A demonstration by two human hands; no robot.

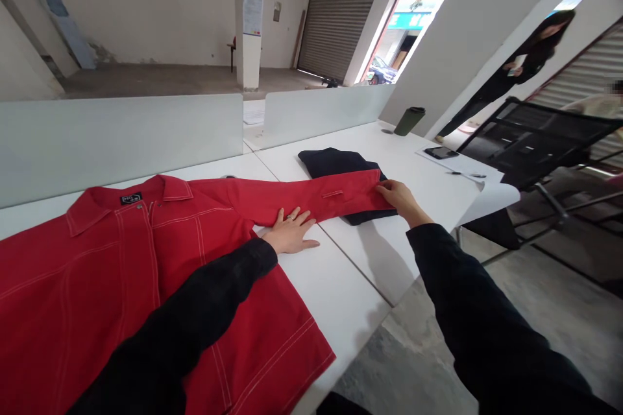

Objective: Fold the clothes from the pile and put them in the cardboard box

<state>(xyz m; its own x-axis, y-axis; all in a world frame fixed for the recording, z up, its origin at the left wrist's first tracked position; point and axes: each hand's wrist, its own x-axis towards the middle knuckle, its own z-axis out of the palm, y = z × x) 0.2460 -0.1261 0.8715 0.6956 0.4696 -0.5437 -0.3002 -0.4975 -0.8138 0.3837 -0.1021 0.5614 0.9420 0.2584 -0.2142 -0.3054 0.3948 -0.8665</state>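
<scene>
A red jacket (185, 240) with pale stitching lies spread on the white table (321, 285), its collar toward the far side. One sleeve stretches out to the right, and its cuff end rests over a folded dark garment (335, 161). My left hand (291, 232) lies flat with fingers spread, partly on the lower edge of that sleeve and partly on the table; a ring shows on one finger. At the cuff, my right hand (396, 198) pinches the sleeve's edge between thumb and fingers. The jacket's left part runs out of view.
Low frosted partitions (121, 142) line the table's far edge. A dark green cup (409, 121), a phone (440, 152), papers (467, 167) and a pen (462, 174) sit at the right. Beyond stand a black mesh chair (540, 136) and a person (530, 58) near the pillar.
</scene>
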